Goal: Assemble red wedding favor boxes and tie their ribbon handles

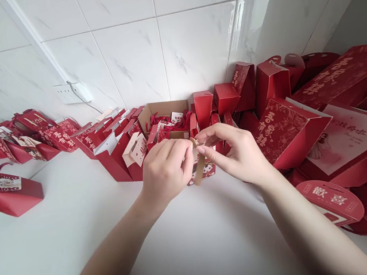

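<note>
My left hand [167, 166] and right hand [240, 152] pinched a gold ribbon [200, 170] that hung before a small printed box [210, 170], partly hiding it. Rightward, a round-topped carton [333, 199] read "歡喜"; red boxes [275, 133] crowded behind.

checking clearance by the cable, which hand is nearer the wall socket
Left. The left hand is right of the wall socket and lower; the right hand is also lower but farther right.
</note>
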